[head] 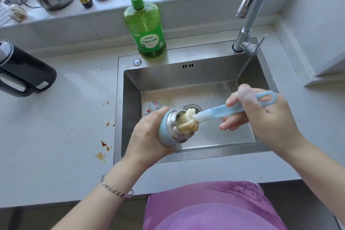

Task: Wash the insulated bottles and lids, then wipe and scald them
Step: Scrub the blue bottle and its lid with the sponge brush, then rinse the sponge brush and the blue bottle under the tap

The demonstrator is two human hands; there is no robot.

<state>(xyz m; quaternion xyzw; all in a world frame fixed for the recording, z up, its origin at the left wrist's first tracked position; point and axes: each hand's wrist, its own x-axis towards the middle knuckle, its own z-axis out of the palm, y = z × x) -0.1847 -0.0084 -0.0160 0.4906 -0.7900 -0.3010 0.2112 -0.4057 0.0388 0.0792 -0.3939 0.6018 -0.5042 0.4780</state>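
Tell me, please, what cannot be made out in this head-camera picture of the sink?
- Inside of the light blue bottle: head view, the sponge brush fills its mouth.
- The bottle's body and base: head view, covered by the left hand.
- White and red item in the sink: head view, partly behind bottle and hand; its kind is unclear.
- Black jug: head view, cut off by the left edge.

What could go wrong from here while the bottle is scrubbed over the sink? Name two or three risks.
The right hand looks foamy where it grips the brush, so it may slip. The left hand holds the bottle tilted above the sink; a hard push could knock it loose. Brown stains on the counter could dirty it.
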